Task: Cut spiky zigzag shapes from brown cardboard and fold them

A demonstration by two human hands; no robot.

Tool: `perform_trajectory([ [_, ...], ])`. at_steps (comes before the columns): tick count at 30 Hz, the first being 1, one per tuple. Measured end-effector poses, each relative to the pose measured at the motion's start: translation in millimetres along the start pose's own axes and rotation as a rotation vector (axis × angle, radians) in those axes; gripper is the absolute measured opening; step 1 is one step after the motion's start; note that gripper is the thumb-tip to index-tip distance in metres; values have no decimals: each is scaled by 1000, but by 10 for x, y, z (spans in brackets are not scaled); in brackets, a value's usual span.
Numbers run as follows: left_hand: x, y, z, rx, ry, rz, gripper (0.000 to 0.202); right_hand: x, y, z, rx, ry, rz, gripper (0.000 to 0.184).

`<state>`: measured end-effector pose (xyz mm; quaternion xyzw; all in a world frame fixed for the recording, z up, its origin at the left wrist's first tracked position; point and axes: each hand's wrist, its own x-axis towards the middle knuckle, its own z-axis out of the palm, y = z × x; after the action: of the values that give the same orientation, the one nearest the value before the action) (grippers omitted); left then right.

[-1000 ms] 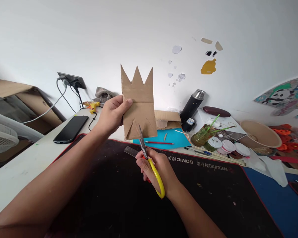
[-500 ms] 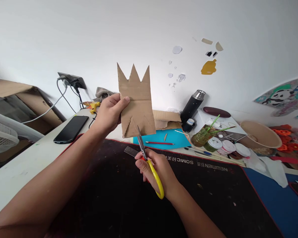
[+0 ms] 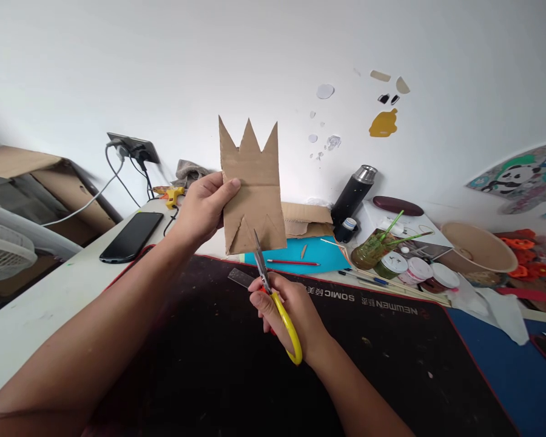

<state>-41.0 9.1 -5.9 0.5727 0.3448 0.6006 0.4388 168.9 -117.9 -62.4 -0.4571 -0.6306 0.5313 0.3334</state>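
My left hand [image 3: 204, 206] pinches the left edge of a brown cardboard piece [image 3: 253, 188] and holds it upright above the desk. The piece has three pointed spikes on top and triangular notches cut into its bottom edge. My right hand [image 3: 287, 309] grips yellow-handled scissors [image 3: 275, 297], fingers through the loops. The blades point up and reach the lower edge of the cardboard at a notch.
A black desk mat [image 3: 346, 364] lies under my arms, with a small ruler [image 3: 240, 278] on it. A phone [image 3: 131, 237] lies at left, a glue gun [image 3: 170, 195] behind it. A teal sheet [image 3: 318, 254], red pencil [image 3: 291, 263], flask [image 3: 352, 194], paint jars [image 3: 414, 267] and paper bowl [image 3: 477, 246] crowd the right.
The cardboard and my left hand drifted slightly left and then back right and up. The scissors stay at the bottom edge of the cardboard.
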Motion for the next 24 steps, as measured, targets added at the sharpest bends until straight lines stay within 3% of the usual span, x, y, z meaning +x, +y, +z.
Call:
perform_trajectory([
  [24, -2, 2, 8, -18, -6, -32, 29, -6, 13, -6, 11, -1, 10, 49],
])
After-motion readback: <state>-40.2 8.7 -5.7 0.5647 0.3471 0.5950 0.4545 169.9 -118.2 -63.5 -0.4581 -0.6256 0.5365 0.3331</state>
